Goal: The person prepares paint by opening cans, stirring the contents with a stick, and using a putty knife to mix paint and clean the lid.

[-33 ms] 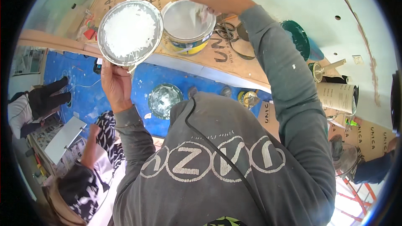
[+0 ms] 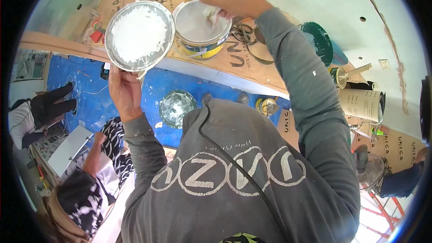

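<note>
My left hand grips the lower edge of a round grey lid, whose upturned face is thickly coated with white paste. To its right, a yellow-sided bucket stands on the board-covered counter, with a greyish-white inside. My right hand is closed above the bucket's far right rim. Its fingers hold a white-smeared tool that reaches over the bucket's mouth; its exact kind is hard to make out. A drip of white hangs from the lid's lower edge.
Scissors and a roll of tape lie right of the bucket. Farther right stand a green bucket, a small can and a paper roll. A white-smeared tub is on the blue floor. Other people are at left and far right.
My right hand has shifted slightly down and left over the bucket, and the white-smeared tool shows more plainly. The lid in my left hand has hardly moved.
</note>
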The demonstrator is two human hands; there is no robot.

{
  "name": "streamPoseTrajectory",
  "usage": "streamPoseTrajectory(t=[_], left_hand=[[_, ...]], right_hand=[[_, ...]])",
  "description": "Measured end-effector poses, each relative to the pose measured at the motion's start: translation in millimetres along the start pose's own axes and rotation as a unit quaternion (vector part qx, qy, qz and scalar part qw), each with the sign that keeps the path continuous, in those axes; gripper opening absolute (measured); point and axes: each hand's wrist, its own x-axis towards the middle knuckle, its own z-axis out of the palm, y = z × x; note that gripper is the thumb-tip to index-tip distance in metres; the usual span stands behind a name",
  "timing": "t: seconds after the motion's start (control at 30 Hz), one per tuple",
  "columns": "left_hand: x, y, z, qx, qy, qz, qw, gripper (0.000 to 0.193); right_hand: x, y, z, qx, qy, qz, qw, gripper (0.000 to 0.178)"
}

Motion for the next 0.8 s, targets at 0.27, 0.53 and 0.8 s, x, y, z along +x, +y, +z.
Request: streamPoseTrajectory(t=[0.27,0.53,0.8], left_hand=[[-1,1,17,-0.02,0.024,0.011,0.999,0.049],[-2,0,12,-0.027,0.036,-0.007,0.999,0.049],[1,1,16,0.012,0.036,-0.005,0.999,0.049]], right_hand=[[17,-5,-2,-0.074,0.11,-0.118,0.984,0.052],[-3,2,12,0.07,0.03,-0.04,0.996,0.057],[22,-4,-15,-0.154,0.099,-0.154,0.971,0.052]])
